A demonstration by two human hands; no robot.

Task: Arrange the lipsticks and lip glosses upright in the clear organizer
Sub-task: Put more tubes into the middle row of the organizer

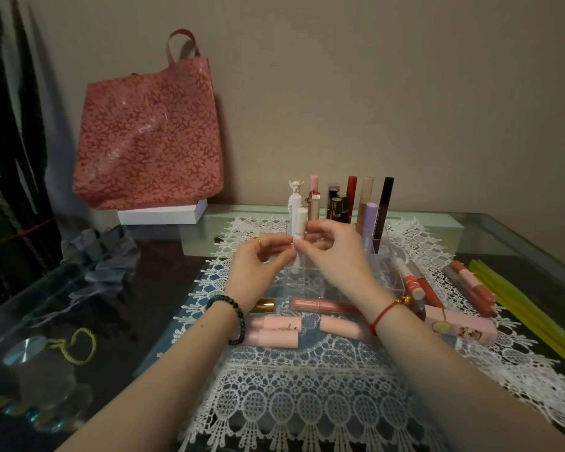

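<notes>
The right hand [333, 252] covers the middle of the clear organizer [384, 246], so the compartments there cannot be counted. Just in front of the organizer, a gold-capped tube [264, 304] vanishes behind the wrist of the left hand [258, 265]. The print on the white tube [300, 223] above the organizer is too small to read.

Glossy clear plastic organizer [307, 285] on smooth reflective glass tabletop [509, 243]. Rough openwork white lace cloth mat [307, 402]. Matt white plastic lipstick tube [301, 220]. Shiny gold metal cap [265, 304]. Pink floral tote bag [150, 135], glossy sheen.
</notes>
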